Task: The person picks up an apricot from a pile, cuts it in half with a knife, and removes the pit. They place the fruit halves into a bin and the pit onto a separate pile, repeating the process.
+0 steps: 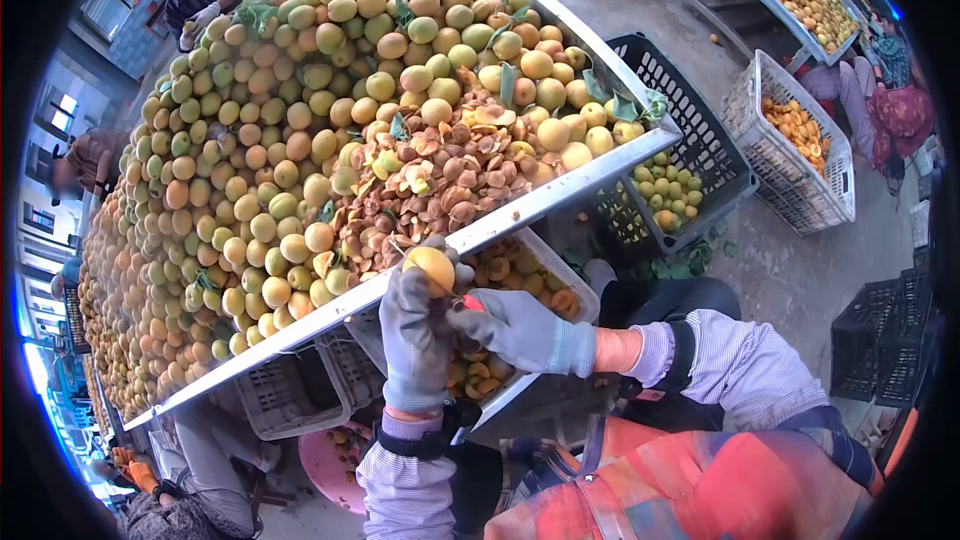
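My left hand [418,335], in a grey glove, is closed around a yellow apricot [431,266] just in front of the table's white metal edge [545,202]. Close beside it, my gloved right hand [520,328] grips a small tool with a red handle [471,304]; its working end is hidden between the hands. A heap of brown pits [440,190] and torn flesh lies on the table past my hands. Below them stands a white crate [592,305] with cut apricots [520,270] in it.
Whole apricots [270,160] cover most of the table. To the right are a black crate [700,130] of greenish fruit and a white crate [745,125] of orange halves. A pink basin [325,470] sits on the floor. Other people work around the table, one with a white-gloved hand [200,25].
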The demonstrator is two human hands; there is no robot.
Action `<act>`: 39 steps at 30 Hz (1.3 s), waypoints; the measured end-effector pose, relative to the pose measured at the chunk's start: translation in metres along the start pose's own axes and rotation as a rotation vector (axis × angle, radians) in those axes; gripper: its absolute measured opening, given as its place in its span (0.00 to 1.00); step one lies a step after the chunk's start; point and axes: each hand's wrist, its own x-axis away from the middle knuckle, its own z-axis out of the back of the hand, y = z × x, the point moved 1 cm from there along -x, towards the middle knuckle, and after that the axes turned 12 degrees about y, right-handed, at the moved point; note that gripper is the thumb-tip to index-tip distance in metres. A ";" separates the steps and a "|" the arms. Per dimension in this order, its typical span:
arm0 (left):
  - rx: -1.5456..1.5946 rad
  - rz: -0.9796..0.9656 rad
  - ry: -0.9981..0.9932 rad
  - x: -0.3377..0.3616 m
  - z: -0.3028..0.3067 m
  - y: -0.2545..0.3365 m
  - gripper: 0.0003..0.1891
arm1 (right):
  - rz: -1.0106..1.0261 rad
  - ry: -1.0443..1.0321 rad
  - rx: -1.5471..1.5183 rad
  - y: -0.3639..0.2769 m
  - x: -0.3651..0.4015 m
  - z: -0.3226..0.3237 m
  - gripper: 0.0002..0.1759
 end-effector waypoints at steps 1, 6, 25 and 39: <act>0.079 0.105 0.007 0.000 0.002 -0.003 0.28 | 0.131 0.062 0.010 0.002 0.001 -0.002 0.24; 0.132 0.170 0.042 0.000 0.001 -0.002 0.32 | -0.052 -0.018 0.007 -0.012 0.001 0.001 0.24; -0.242 0.120 0.004 -0.006 0.012 -0.003 0.25 | -0.413 -0.124 -0.050 -0.024 0.000 0.011 0.19; -0.181 -0.019 -0.062 -0.005 0.003 -0.011 0.24 | -0.461 -0.150 -0.068 -0.044 -0.002 0.019 0.22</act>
